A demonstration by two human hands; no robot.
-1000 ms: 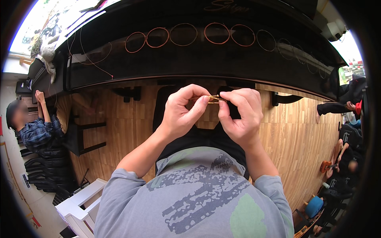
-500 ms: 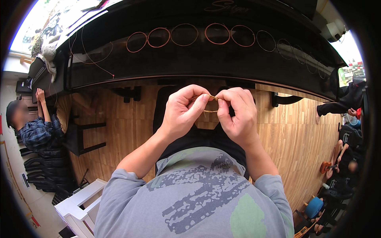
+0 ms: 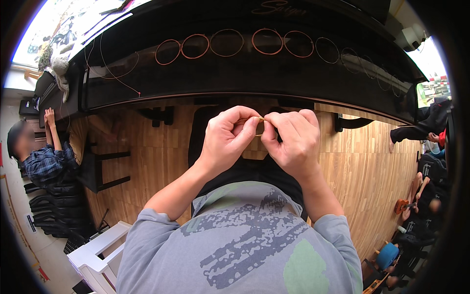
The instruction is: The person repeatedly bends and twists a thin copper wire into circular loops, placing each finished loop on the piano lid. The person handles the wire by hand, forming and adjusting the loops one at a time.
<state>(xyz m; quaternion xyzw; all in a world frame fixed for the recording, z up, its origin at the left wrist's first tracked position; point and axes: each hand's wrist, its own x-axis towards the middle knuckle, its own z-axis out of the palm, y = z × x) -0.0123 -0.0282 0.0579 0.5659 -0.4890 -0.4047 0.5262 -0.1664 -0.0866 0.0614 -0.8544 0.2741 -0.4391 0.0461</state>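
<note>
Before us, our left hand (image 3: 224,139) and right hand (image 3: 294,139) pinch golden wire (image 3: 262,118), probably light, springy, best held near ends.

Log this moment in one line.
left hand: pinching golden wire; right hand: pinching same wire; black surface: thin rings in a row

Cursive lettering (image 3: 280,8) stands on the far part of the black table (image 3: 196,78). White print (image 3: 427,168) on a black shirt (image 3: 434,172) is too small to read.
</note>
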